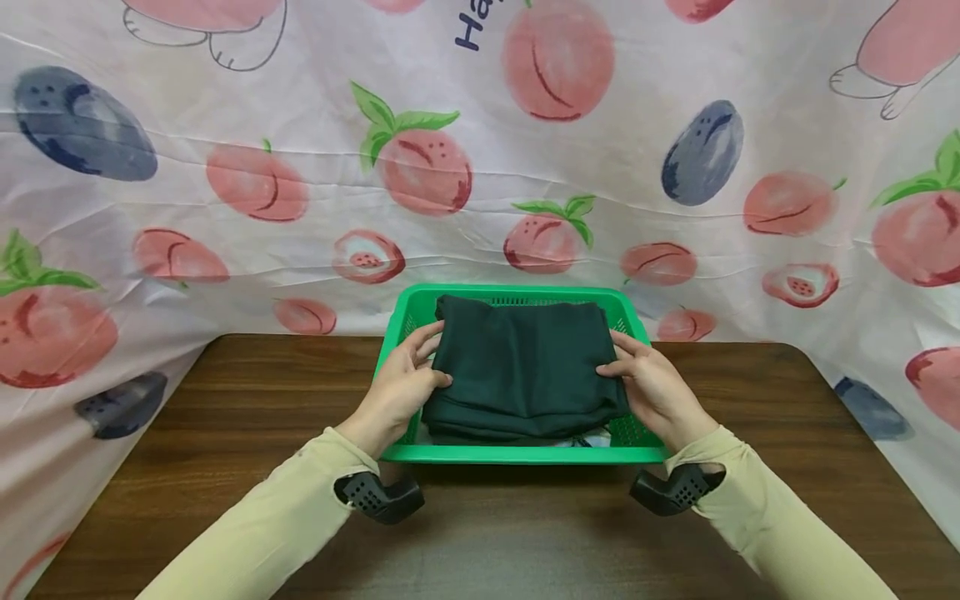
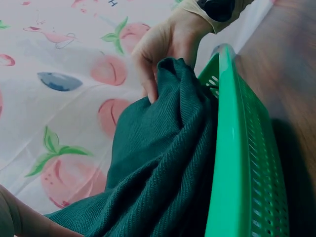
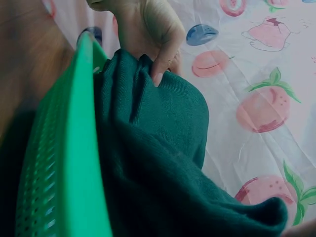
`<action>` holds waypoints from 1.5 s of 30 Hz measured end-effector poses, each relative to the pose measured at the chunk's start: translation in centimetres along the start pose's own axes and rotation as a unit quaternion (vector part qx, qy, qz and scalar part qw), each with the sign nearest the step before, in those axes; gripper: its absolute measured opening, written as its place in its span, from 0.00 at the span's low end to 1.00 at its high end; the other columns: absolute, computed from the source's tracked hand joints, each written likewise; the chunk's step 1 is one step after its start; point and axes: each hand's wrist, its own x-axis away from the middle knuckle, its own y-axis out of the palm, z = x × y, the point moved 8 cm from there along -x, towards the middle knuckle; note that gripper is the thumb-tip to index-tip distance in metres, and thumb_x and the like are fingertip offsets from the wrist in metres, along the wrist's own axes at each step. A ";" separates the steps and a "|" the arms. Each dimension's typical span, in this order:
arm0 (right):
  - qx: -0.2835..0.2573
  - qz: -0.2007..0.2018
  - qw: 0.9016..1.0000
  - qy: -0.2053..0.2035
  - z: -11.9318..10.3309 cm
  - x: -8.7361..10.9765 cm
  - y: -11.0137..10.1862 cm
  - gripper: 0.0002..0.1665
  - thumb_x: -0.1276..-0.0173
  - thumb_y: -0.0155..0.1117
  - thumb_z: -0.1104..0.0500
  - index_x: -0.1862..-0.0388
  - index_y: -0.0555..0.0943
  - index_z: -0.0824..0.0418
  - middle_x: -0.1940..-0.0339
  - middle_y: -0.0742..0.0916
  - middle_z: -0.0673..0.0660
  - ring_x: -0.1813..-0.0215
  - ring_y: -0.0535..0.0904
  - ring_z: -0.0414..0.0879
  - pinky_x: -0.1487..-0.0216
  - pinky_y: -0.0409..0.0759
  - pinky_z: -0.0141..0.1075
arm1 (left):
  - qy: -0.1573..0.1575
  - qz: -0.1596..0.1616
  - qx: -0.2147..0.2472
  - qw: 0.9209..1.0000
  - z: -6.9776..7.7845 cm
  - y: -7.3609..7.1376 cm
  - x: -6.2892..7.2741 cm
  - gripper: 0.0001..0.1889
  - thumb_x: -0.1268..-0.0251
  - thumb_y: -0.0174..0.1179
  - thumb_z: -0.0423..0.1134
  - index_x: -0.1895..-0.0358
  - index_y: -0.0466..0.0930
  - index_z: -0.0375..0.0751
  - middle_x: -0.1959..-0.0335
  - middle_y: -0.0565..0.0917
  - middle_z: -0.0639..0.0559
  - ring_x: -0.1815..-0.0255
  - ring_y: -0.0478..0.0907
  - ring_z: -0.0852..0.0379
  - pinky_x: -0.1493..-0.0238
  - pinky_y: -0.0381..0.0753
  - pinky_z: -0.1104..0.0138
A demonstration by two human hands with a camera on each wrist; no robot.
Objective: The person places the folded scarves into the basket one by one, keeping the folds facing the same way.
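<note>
A folded dark green cloth (image 1: pixel 525 362) with a twill weave lies in and partly above a green plastic basket (image 1: pixel 525 454). My left hand (image 1: pixel 401 379) pinches the cloth's left side, thumb on top and fingers beneath. On the opposite side my right hand (image 1: pixel 656 383) grips the right edge the same way. Several fold layers of the cloth (image 2: pixel 163 148) show in the left wrist view, beside the basket's wall (image 2: pixel 229 148). In the right wrist view the thumb of the right hand (image 3: pixel 153 34) presses on the cloth (image 3: pixel 163 113). Fingers under the cloth are partly hidden.
A bit of pale patterned fabric (image 1: pixel 596 437) peeks out under the cloth inside the basket. The basket stands on a dark brown wooden table (image 1: pixel 285 400), near its back edge. Behind hangs a white curtain (image 1: pixel 480 183) printed with peaches.
</note>
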 end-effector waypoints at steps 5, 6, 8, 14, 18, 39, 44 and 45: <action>0.043 0.015 0.999 0.010 0.5 0.6 -0.7 0.46 0.31 0.44 0.74 0.22 0.35 0.62 0.21 0.44 0.62 0.22 0.47 0.53 0.48 0.70 0.21 | -0.004 -0.001 -0.013 1.000 -0.5 0.1 0.1 0.39 0.40 0.47 0.18 0.25 0.50 0.42 0.25 0.58 0.42 0.30 0.64 0.42 0.33 0.65 0.48; 0.059 0.019 0.998 0.013 0.7 0.7 -0.9 0.45 0.31 0.45 0.73 0.22 0.36 0.62 0.21 0.44 0.62 0.22 0.49 0.53 0.49 0.69 0.22 | -0.007 0.000 -0.023 1.000 -0.7 0.0 0.1 0.39 0.41 0.48 0.18 0.25 0.50 0.43 0.25 0.57 0.42 0.29 0.62 0.41 0.32 0.64 0.48; 0.100 0.030 0.994 0.019 0.9 0.9 -1.4 0.44 0.31 0.46 0.71 0.22 0.39 0.61 0.21 0.45 0.64 0.25 0.54 0.52 0.51 0.67 0.24 | -0.014 0.002 -0.048 0.999 -1.1 -0.1 0.2 0.40 0.41 0.50 0.19 0.25 0.50 0.42 0.25 0.57 0.41 0.28 0.61 0.40 0.32 0.64 0.47; 0.226 0.068 0.972 0.009 0.9 1.5 -2.3 0.44 0.32 0.50 0.69 0.22 0.44 0.62 0.30 0.63 0.71 0.39 0.69 0.55 0.45 0.71 0.38 | -0.019 0.010 -0.213 0.977 -1.4 -0.4 0.3 0.40 0.40 0.58 0.26 0.25 0.49 0.38 0.29 0.63 0.37 0.39 0.71 0.40 0.41 0.73 0.48; 0.340 0.065 0.938 -0.016 0.0 1.9 -1.8 0.44 0.32 0.53 0.66 0.23 0.44 0.65 0.32 0.64 0.74 0.34 0.65 0.66 0.36 0.67 0.56 | 0.019 0.028 -0.339 0.940 -0.3 -0.1 0.7 0.40 0.40 0.62 0.32 0.26 0.51 0.34 0.32 0.66 0.34 0.40 0.71 0.39 0.40 0.71 0.48; 0.686 -0.165 0.698 -0.123 -0.8 1.0 4.5 0.35 0.40 0.61 0.71 0.31 0.69 0.63 0.32 0.68 0.75 0.31 0.64 0.69 0.40 0.73 0.54 | 0.142 -0.048 -0.569 0.809 0.9 3.5 0.7 0.27 0.49 0.58 0.21 0.40 0.73 0.28 0.55 0.82 0.37 0.54 0.79 0.42 0.60 0.80 0.56; 0.689 -0.212 0.686 -0.096 -0.2 0.2 4.5 0.37 0.39 0.64 0.68 0.30 0.68 0.61 0.32 0.67 0.75 0.31 0.64 0.70 0.40 0.73 0.54 | 0.116 -0.107 -0.572 0.805 0.4 3.9 -0.1 0.31 0.46 0.58 0.21 0.35 0.68 0.31 0.54 0.82 0.35 0.56 0.79 0.42 0.60 0.79 0.57; 0.689 -0.221 0.685 -0.090 -0.1 0.1 4.5 0.37 0.39 0.65 0.67 0.29 0.67 0.60 0.31 0.67 0.75 0.31 0.64 0.70 0.40 0.73 0.53 | 0.111 -0.118 -0.573 0.803 0.3 3.9 -0.1 0.31 0.45 0.58 0.21 0.34 0.68 0.31 0.52 0.81 0.34 0.55 0.78 0.42 0.57 0.80 0.56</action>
